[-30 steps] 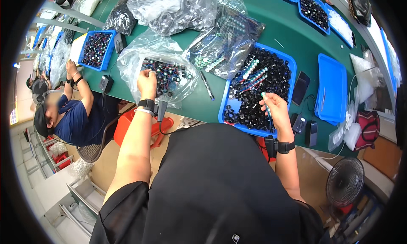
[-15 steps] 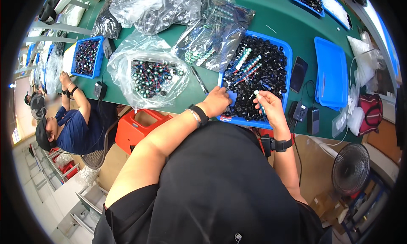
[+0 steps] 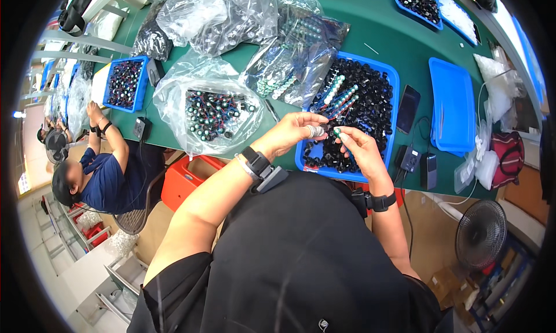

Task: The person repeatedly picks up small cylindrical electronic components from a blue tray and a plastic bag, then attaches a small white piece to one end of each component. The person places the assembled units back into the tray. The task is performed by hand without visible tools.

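Over a blue tray [image 3: 395,92] full of small black plastic caps [image 3: 370,110], my two hands are close together. My left hand [image 3: 292,133], ringed on one finger, pinches a small black cap [image 3: 327,126]. Between the thumb and fingers of my right hand [image 3: 364,150] is a small round green-and-white module [image 3: 337,132], with wires seeming to trail below it. The cap and module are nearly touching; whether they meet I cannot tell. Rows of similar wired modules [image 3: 341,101] lie on the caps in the tray.
Left of the tray, an open clear bag [image 3: 174,107] holds wired modules [image 3: 217,116]. Filled plastic bags [image 3: 226,20] lie behind. A phone [image 3: 409,104] and stacked blue trays [image 3: 450,107] stand right. A co-worker [image 3: 110,176] sits at left beside another blue tray [image 3: 142,84].
My left hand has risen from the tray's near left edge and moved right, now with a black cap in its fingers. My right hand has shifted slightly left, bringing the module toward it.
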A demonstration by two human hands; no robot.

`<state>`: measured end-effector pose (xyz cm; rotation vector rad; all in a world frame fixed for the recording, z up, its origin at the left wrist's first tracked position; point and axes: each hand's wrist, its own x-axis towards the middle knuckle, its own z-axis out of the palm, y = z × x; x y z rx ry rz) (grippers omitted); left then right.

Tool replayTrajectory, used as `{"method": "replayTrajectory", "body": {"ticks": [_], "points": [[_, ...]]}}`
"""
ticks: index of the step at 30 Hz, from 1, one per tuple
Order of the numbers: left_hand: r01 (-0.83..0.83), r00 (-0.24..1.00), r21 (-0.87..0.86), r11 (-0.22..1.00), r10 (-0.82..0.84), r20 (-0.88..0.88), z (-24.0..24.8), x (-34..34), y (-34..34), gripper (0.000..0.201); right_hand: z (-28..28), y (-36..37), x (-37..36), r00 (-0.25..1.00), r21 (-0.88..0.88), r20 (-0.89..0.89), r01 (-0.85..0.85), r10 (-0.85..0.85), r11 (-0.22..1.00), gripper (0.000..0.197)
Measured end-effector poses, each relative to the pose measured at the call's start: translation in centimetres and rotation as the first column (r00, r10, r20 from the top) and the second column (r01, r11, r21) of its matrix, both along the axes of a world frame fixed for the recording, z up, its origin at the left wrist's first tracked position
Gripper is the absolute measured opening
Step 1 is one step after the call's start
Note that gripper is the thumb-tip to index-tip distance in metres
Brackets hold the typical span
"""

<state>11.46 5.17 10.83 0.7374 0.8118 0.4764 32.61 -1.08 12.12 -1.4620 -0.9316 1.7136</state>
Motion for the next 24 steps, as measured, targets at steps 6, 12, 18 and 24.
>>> {"method": "replayTrajectory", "body": {"ticks": [6, 12, 18, 24], "points": [[-0.033, 0.996, 0.028, 0.999, 0.031, 0.086, 1.6, 0.0, -0.2, 0.036, 1.4, 1.1, -1.0, 0.999, 0.124, 0.034, -0.021, 0.017, 0.992, 0.018], [-0.062, 0.998, 0.023, 0.998, 0.062, 0.031, 2.4, 0.1, -0.3, 0.035, 1.0, 1.2, -0.8, 1.000, 0.120, 0.006, 0.004, -0.005, 0.993, 0.016], [-0.061, 0.997, -0.021, 0.998, 0.060, -0.037, 2.2, 0.3, -0.2, 0.030, 1.1, 1.2, -1.1, 0.998, 0.114, -0.062, 0.021, -0.014, 0.993, 0.018], [-0.143, 0.988, -0.001, 0.990, 0.142, -0.052, 2.5, 1.0, -0.4, 0.030, 1.3, 1.0, -1.5, 0.998, 0.104, -0.040, -0.044, 0.048, 0.994, 0.019]]}}
